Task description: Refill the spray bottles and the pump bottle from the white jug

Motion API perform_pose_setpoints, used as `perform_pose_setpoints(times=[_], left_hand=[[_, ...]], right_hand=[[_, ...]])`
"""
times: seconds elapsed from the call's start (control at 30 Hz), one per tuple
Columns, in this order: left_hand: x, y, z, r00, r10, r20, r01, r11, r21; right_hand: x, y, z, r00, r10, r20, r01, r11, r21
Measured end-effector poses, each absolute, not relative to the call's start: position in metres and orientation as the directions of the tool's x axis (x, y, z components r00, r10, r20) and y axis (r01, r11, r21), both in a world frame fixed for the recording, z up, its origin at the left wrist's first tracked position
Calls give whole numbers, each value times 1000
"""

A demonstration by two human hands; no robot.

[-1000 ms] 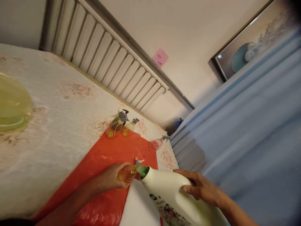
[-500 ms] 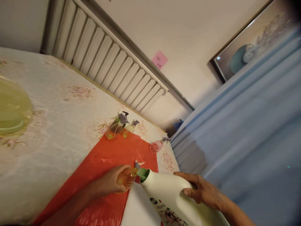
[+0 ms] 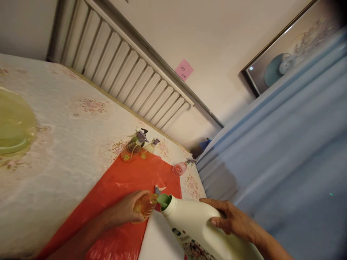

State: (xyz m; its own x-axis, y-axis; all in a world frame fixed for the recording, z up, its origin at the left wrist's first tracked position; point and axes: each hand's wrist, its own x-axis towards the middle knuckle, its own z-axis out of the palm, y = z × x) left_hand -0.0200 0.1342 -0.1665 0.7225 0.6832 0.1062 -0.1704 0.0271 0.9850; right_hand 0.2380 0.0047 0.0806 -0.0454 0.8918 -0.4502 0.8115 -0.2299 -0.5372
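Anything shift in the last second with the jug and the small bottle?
Almost nothing. The right hand still grips the white jug, its green spout still tipped at the small amber bottle held in the left hand; both sit marginally lower in view, likely from head motion. The spray bottles on the red sheet stayed put.

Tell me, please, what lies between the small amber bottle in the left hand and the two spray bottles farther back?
In the head view, only bare red plastic sheet lies between the amber bottle and the two spray bottles.
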Motion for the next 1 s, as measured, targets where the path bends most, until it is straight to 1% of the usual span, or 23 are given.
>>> perform_pose_setpoints(times=[0.13, 0.27, 0.37, 0.53, 0.83, 1.0], left_hand=[[-18, 135, -170, 723, 683, 107, -175, 31, 984], [-20, 133, -163, 722, 684, 104, -188, 50, 981], [-21, 132, -160, 706, 698, 118, -185, 21, 983], [-20, 131, -161, 728, 677, 109, -202, 59, 978], [-20, 135, -166, 717, 683, 140, -166, -27, 986], [-20, 137, -169, 729, 669, 144, -171, -25, 985]], right_hand=[[238, 5, 81, -58, 889, -454, 807, -226, -546], [238, 5, 81, -44, 888, -458, 807, -238, -540], [239, 5, 80, -53, 888, -456, 803, -234, -548], [239, 4, 80, -26, 889, -458, 807, -252, -534], [235, 5, 83, -10, 885, -465, 822, -258, -508], [237, 6, 82, -17, 880, -475, 814, -263, -518]])
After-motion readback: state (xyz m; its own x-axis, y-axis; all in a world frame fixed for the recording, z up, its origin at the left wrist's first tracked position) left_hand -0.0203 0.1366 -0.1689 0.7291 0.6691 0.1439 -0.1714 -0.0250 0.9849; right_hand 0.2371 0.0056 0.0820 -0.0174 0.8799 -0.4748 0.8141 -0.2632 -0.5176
